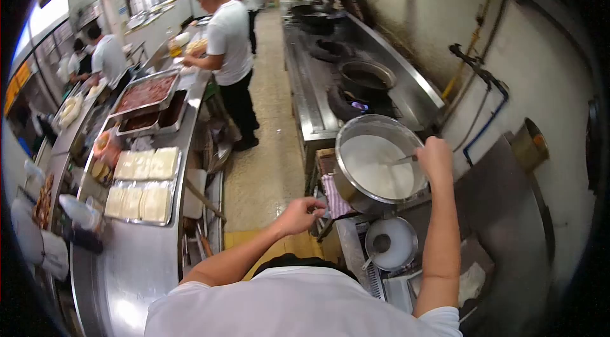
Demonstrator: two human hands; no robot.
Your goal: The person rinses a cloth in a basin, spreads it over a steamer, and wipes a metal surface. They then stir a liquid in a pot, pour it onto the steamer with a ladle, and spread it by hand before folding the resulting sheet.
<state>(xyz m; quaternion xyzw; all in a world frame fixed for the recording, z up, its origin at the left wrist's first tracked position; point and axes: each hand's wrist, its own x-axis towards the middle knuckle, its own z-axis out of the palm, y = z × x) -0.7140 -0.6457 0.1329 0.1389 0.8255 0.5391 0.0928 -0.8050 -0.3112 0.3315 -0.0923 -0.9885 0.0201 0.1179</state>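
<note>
My right hand (436, 159) is closed around the handle of a metal utensil (401, 160). The utensil's far end dips into white liquid (375, 165) in a large steel pot (344, 179), so its kind cannot be made out. My left hand (302, 215) hovers left of the pot, fingers loosely curled and slightly apart, with nothing visible in them. A striped cloth (337, 196) hangs just beside that hand, at the pot's side. Below the large pot stands a smaller pan (406, 254) of whitish liquid with a ladle (381, 243) in it.
Ahead, a steel stove counter (305, 108) carries several woks. On the left, a steel table (136, 261) holds a tray of pale sheets (143, 186) and trays of red meat (146, 94). A person (230, 41) works beside it. Pipes (486, 114) run along the right wall.
</note>
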